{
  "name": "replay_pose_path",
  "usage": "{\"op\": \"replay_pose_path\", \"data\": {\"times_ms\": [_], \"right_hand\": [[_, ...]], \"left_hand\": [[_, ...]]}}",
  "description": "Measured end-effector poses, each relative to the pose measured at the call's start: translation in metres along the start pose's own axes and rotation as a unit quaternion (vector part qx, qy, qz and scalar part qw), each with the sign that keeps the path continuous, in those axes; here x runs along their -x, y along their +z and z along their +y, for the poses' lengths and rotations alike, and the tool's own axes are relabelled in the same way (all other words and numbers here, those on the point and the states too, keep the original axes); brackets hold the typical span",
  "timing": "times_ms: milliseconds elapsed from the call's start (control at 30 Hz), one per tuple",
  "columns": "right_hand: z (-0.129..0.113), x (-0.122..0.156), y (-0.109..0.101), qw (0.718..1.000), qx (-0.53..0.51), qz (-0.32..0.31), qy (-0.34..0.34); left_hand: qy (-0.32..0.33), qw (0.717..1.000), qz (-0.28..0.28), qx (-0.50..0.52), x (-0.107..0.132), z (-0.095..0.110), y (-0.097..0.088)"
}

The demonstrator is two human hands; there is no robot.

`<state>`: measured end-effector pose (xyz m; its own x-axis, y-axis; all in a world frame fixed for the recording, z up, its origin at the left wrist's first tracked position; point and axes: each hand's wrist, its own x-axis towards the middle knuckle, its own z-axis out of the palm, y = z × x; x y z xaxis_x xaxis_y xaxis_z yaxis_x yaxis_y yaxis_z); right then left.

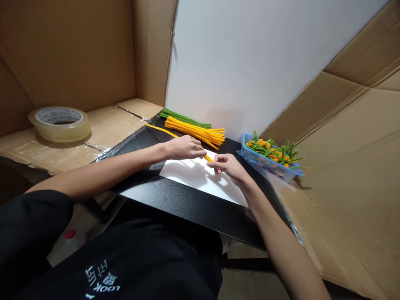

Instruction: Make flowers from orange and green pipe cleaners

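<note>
My left hand [185,148] is closed in a pinch on an orange pipe cleaner [159,129] that trails off to the left across the black table [187,204]. My right hand [227,166] is closed too, its fingertips gripping the short orange end [208,158] of that same pipe cleaner. Both hands hover over a white sheet of paper [200,177]. Just behind them lies a bundle of orange pipe cleaners [196,131], with a bundle of green pipe cleaners [184,118] behind that.
A blue basket [265,164] of finished green-and-orange pieces sits at the right. A roll of clear tape [60,123] rests on cardboard at the left. Cardboard walls and a white panel enclose the table.
</note>
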<state>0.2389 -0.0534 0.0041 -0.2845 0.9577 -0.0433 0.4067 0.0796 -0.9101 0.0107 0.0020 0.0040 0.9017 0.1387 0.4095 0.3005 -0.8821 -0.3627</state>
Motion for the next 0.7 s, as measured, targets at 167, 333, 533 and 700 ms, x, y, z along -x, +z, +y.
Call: {"op": "replay_pose_path", "data": {"times_ms": [167,333,533,700], "right_hand": [[0.002,0.0,0.001,0.999,0.032,0.019,-0.029],[0.004,0.001,0.003,0.963,0.223,0.081,-0.127],[0.009,0.001,0.003,0.876,0.388,0.099,-0.269],[0.011,0.0,-0.005,0.808,0.465,0.121,-0.34]], "left_hand": [[-0.014,0.999,-0.011,0.028,-0.002,0.002,0.0],[-0.08,0.991,-0.001,0.108,-0.003,0.001,0.004],[-0.14,0.959,0.016,0.246,-0.005,-0.004,0.003],[-0.215,0.87,-0.011,0.444,-0.004,-0.01,-0.001]]}}
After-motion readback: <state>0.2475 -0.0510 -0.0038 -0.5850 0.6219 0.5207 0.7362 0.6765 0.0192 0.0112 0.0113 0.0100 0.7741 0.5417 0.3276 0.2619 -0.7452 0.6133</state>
